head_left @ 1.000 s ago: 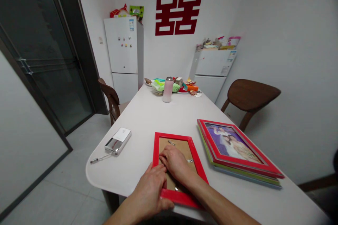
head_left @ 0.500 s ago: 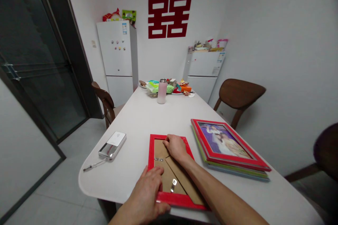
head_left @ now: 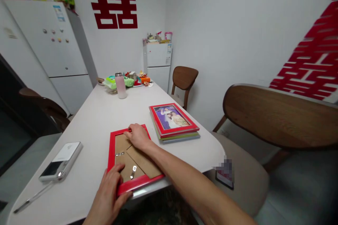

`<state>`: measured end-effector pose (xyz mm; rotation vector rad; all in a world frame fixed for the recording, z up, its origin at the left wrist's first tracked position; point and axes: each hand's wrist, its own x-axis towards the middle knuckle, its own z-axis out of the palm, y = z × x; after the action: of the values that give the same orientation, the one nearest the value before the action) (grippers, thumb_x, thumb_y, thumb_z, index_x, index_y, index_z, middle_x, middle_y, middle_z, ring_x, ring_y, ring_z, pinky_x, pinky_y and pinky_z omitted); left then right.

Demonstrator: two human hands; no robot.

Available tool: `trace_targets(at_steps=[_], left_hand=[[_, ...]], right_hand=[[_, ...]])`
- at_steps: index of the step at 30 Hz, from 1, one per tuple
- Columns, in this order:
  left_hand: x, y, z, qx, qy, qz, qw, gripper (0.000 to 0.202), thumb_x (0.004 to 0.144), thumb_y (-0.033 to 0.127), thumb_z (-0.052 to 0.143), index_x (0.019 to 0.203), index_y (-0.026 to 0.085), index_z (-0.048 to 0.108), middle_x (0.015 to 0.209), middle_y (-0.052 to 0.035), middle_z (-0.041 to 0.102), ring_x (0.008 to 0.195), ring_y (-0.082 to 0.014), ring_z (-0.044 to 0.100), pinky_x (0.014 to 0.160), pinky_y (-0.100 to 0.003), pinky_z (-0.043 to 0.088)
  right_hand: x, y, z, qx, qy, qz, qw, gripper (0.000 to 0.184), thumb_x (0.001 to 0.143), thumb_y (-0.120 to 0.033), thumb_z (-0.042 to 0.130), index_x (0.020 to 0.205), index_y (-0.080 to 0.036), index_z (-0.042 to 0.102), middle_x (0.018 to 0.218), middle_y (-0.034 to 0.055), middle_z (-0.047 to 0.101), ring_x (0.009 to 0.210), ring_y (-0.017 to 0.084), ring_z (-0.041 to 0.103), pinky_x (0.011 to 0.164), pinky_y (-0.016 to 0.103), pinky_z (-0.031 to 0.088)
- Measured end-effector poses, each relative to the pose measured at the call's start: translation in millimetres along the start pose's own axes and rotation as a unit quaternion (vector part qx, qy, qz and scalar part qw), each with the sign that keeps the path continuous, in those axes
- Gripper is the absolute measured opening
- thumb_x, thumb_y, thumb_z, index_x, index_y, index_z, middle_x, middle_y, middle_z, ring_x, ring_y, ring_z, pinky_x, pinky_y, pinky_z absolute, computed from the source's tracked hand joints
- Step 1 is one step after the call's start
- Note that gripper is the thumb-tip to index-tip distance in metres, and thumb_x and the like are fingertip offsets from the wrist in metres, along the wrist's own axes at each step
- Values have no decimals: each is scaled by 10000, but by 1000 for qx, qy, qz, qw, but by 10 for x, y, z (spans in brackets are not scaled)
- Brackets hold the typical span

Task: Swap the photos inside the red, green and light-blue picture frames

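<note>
A red picture frame (head_left: 134,184) lies face down at the table's near edge, its brown backing board (head_left: 123,171) with small metal clips and a stand flap facing up. My left hand (head_left: 111,186) grips its near left corner, thumb at the front edge and fingers over the side. With fingers curled, my right hand (head_left: 139,136) holds the far edge, my forearm crossing over the right side and hiding part of it. To the right stands a stack of picture frames, a red one (head_left: 182,130) with a photo on top, a green and a blue-grey one below.
On the table's left lies a power bank (head_left: 61,161) with a short cable (head_left: 33,198). A pink bottle (head_left: 120,86) stands farther back, before piled snack packets (head_left: 129,81). Wooden chairs (head_left: 185,77) line the right side; a phone-like object (head_left: 224,178) rests on the nearest seat.
My view has swung to the right, so everything sits farther left, and the near chair has come into view. Both hands keep their places on the frame.
</note>
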<state>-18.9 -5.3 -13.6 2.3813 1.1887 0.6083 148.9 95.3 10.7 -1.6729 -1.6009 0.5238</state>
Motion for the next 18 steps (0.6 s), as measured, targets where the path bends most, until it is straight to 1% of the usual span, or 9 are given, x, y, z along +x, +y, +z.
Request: trace_targets(at_steps=[3, 7, 10, 12, 13, 15, 16, 17, 18], left_hand=[[-13, -55, -85, -32, 26, -20, 999, 178, 733, 382, 498, 702, 216, 441, 1129, -103, 489, 1041, -272, 440, 851, -447, 372], [17, -68, -294, -114, 87, -92, 985, 267, 674, 476, 532, 690, 222, 449, 1130, -86, 497, 1050, -289, 433, 896, -456, 319], [64, 118, -360, -266, 149, -149, 941, 316, 638, 518, 559, 697, 223, 464, 1140, -44, 507, 1079, -279, 422, 933, -420, 294], [98, 324, -322, -396, 174, -185, 882, 346, 625, 538, 568, 765, 231, 494, 1088, -19, 551, 1045, -268, 459, 888, -385, 368], [117, 432, -286, -457, 172, -201, 849, 374, 622, 547, 568, 817, 233, 510, 1044, -15, 580, 1015, -268, 484, 847, -374, 410], [160, 623, -210, -549, 172, -202, 792, 437, 605, 554, 581, 894, 230, 530, 936, -15, 627, 935, -269, 534, 768, -355, 468], [188, 700, -185, -579, 161, -193, 776, 451, 597, 532, 605, 919, 225, 534, 897, -16, 639, 905, -265, 550, 742, -344, 482], [222, 764, -176, -597, 150, -179, 767, 455, 585, 493, 639, 934, 220, 537, 873, -18, 643, 886, -259, 560, 725, -330, 490], [263, 820, -186, -607, 139, -161, 766, 461, 571, 446, 673, 947, 216, 537, 874, -20, 641, 883, -252, 563, 722, -315, 491]], right_hand=[[-206, 54, -259, 118, 37, -1, 992, 188, 720, -314, 495, 833, -185, 570, 903, 43, 591, 889, 144, 501, 798, 271, 351], [-539, 153, -446, 281, 69, 72, 954, 304, 784, -370, 328, 936, -167, 494, 878, 53, 566, 740, 118, 532, 635, 252, 417], [-769, 100, -327, 381, 7, 126, 916, 387, 759, -455, 321, 888, -131, 490, 748, 61, 568, 562, 113, 540, 489, 251, 422], [-877, -14, -176, 446, -62, 147, 881, 414, 718, -510, 376, 807, -128, 508, 655, 48, 569, 491, 120, 539, 437, 260, 419], [-912, -81, -106, 504, -88, 161, 844, 407, 699, -522, 408, 781, -137, 509, 632, 35, 567, 482, 118, 540, 434, 257, 420], [-941, -200, -17, 645, -87, 189, 736, 349, 668, -493, 491, 753, -156, 515, 628, 12, 578, 505, 111, 550, 468, 250, 433], [-937, -238, -11, 702, -64, 194, 682, 313, 658, -462, 526, 752, -164, 521, 641, 4, 590, 529, 108, 557, 496, 246, 441], [-923, -257, -36, 741, -32, 189, 643, 280, 653, -427, 551, 762, -170, 529, 666, 3, 606, 561, 111, 567, 527, 245, 450], [-901, -254, -90, 758, 1, 177, 627, 257, 655, -394, 562, 784, -173, 536, 700, 6, 623, 601, 120, 578, 560, 249, 458]])
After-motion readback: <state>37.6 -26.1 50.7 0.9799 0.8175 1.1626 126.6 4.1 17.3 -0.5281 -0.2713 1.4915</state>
